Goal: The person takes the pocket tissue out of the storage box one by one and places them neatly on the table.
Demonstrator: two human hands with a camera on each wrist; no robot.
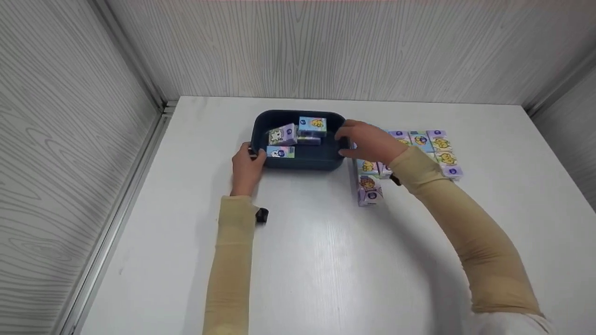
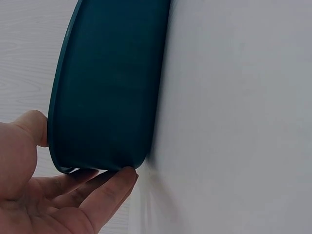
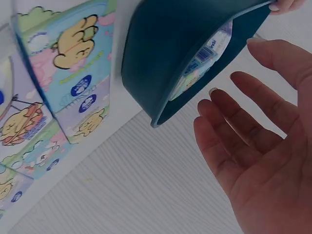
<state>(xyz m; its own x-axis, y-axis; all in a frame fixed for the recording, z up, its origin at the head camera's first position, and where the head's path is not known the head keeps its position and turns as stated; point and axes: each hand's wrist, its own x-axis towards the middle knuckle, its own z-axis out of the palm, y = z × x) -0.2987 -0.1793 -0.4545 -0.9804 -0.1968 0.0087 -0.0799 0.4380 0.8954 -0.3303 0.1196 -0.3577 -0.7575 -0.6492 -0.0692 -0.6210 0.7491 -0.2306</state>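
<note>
A dark teal bin (image 1: 316,164) stands on the white table with several small printed packs inside, one of them a blue pack (image 1: 312,125). My left hand (image 1: 247,171) grips the bin's left end, thumb at the rim and fingers under the end wall, as the left wrist view shows with the hand (image 2: 73,190) at the bin (image 2: 107,87). At the bin's right end my right hand (image 1: 372,142) hangs over the rim with nothing in it. In the right wrist view that hand (image 3: 263,117) has its fingers spread and relaxed, near the bin's opening (image 3: 161,58).
Right of the bin, several printed packs lie side by side in rows, among them a yellow-figured pack (image 1: 448,158), partly hidden by my right hand and sleeve. A purple pack (image 1: 370,190) juts out toward the front. Wood-grain panels (image 1: 298,51) bound the table at the back and sides.
</note>
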